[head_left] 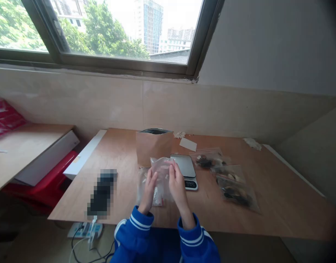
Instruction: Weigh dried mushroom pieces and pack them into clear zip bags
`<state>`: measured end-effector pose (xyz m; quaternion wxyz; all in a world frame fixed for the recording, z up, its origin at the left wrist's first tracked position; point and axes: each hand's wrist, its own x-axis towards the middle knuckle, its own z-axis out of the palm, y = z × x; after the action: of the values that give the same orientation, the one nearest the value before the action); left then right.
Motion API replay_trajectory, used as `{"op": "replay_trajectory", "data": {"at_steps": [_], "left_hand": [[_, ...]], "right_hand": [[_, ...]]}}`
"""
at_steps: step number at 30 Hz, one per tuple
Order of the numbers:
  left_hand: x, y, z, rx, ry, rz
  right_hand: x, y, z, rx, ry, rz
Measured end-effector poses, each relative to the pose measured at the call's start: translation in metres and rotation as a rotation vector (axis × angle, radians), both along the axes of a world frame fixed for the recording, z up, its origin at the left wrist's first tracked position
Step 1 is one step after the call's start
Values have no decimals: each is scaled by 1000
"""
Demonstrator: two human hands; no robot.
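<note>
Step in hand looks like working a clear bag point(164, 168), held up between both hands over the table point(277, 197). Left hand point(148, 190) seems to grip its left edge, fingers nearly straight; right hand point(176, 182) pinches its upper right edge, thumb against fingers. Can't tell if the mouth is open. Next move calls for both edges kept under control, film being thin and floppy.

Around, left to right: blurred dark slab point(101, 193) with a cable point(95, 220), well apart; brown pouch point(154, 146), upright, open-topped, behind the hands; small packets point(158, 197) below them; scale point(183, 166), partly hidden by the right hand; card point(188, 144); filled bags point(237, 184). Pouch, packets and scale crowd the hands; right side's roomier.
</note>
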<state>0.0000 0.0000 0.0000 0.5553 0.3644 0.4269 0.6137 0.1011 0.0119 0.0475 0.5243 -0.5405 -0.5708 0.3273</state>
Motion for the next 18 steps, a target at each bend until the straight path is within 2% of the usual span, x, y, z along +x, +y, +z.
{"op": "replay_trajectory", "data": {"at_steps": [3,6,10,14,18], "left_hand": [[-1,-3,12,-8,55,-111],[-5,-2,14,-24,98,-81],[-17,0,3,-36,171,-72],[-32,1,-1,-75,225,-112],[-48,1,2,-121,318,-227]], "right_hand": [[2,-6,-9,-15,-121,-132],[-2,-7,-27,-50,-148,-249],[-4,-3,-38,-19,-100,-216],[-1,-2,-33,-25,-94,-114],[1,-5,-30,-33,-74,-63]]}}
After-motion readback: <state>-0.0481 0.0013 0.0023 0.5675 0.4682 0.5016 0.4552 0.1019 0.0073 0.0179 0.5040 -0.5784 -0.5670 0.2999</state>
